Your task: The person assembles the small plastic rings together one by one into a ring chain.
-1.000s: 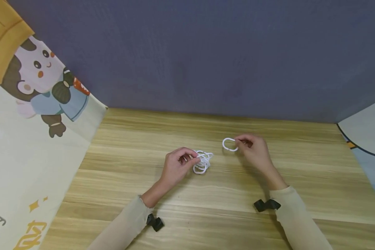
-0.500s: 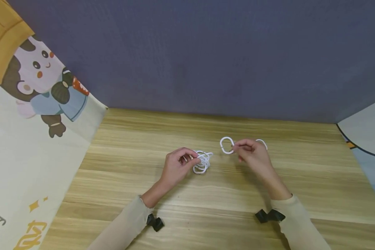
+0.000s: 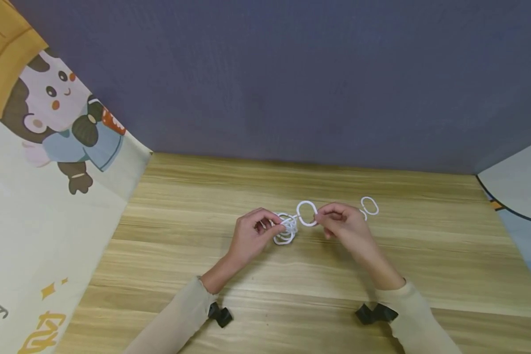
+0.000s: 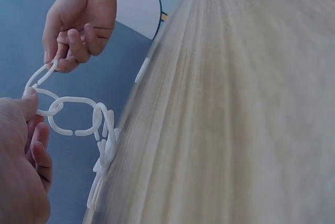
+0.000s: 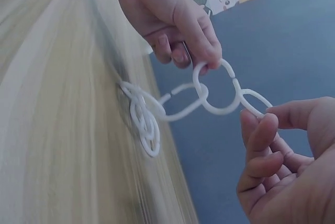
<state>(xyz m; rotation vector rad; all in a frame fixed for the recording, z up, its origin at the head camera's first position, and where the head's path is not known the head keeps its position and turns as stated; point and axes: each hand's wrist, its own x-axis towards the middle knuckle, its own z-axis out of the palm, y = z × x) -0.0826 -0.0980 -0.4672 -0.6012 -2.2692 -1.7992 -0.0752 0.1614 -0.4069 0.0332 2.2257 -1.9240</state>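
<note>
My left hand (image 3: 252, 233) pinches a white plastic C-ring (image 5: 217, 112) between thumb and fingertips. That ring is linked to a short chain of white C-rings (image 4: 107, 150), whose lower links lie bunched on the table. Between the thumb and fingers of my right hand (image 3: 347, 223) is another white C-ring (image 3: 307, 201), standing up beside the left hand's ring. In the right wrist view the two rings meet at the left ring's gap; whether they are hooked through each other I cannot tell for certain.
Loose white C-rings (image 3: 369, 198) lie on the wood-grain table (image 3: 203, 187) to the right, one partly hidden behind my right hand. A dark blue-grey panel (image 3: 270, 88) rises at the table's back. A cartoon-printed sheet (image 3: 48, 221) borders the left side.
My right hand has shifted left and slightly nearer, bringing its ring against the left hand's ring. Loose rings behind the right hand have come into sight. My left hand has stayed put.
</note>
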